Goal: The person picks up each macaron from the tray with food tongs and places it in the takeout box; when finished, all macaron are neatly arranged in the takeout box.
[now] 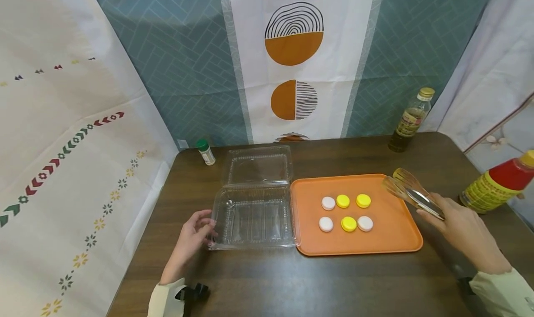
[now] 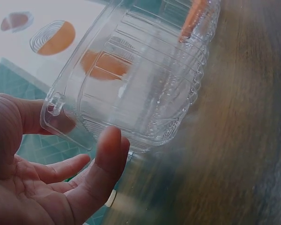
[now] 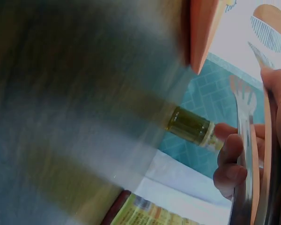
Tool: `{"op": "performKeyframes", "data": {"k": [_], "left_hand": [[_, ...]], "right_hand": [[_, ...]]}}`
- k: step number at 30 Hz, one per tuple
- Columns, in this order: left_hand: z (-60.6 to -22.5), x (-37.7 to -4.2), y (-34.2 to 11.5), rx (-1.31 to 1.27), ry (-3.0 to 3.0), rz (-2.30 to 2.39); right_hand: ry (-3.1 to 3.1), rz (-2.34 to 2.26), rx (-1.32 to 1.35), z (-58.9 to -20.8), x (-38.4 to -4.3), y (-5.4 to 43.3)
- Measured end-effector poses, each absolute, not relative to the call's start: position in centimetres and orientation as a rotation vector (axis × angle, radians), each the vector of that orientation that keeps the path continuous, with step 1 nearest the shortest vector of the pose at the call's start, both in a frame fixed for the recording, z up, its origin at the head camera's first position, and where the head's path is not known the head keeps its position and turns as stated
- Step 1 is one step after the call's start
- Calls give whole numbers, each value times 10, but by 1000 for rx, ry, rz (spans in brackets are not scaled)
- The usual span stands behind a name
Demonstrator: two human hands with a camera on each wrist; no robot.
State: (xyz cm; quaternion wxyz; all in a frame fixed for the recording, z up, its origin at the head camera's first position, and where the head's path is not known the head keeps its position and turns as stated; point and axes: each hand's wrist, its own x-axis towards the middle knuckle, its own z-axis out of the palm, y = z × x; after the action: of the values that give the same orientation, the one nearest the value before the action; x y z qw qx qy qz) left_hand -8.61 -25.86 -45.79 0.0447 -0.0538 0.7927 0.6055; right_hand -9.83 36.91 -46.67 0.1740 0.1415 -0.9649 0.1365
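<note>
My left hand [image 1: 196, 233] is at the left side of a clear hinged plastic container [image 1: 254, 219], its lid [image 1: 260, 165] laid back behind the base. In the left wrist view, the thumb overlaps the container's rim corner while a curled finger [image 2: 110, 150] meets its outer wall. My right hand [image 1: 463, 229] holds metal tongs [image 1: 417, 194] over the right edge of an orange tray [image 1: 392, 236], their tips spread with nothing between them. On the tray are three yellow macarons [image 1: 348, 224] and three whitish macarons [image 1: 326, 224], set in two rows.
A small green-capped shaker [image 1: 206, 152] stands at the back left of the dark wooden table [image 1: 292, 284]. Behind the tray's right end is an oil bottle [image 1: 410, 120]. A red bottle with a yellow label [image 1: 498, 185] stands right of my right hand. Cloth hangs around the table.
</note>
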Motion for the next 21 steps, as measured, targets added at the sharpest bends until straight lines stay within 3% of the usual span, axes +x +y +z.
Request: {"op": "performKeyframes", "data": {"k": [21], "left_hand": [[-461, -85, -256, -182, 2412, 1887]], "right_hand": [[-2761, 340, 718, -466, -104, 345]]}}
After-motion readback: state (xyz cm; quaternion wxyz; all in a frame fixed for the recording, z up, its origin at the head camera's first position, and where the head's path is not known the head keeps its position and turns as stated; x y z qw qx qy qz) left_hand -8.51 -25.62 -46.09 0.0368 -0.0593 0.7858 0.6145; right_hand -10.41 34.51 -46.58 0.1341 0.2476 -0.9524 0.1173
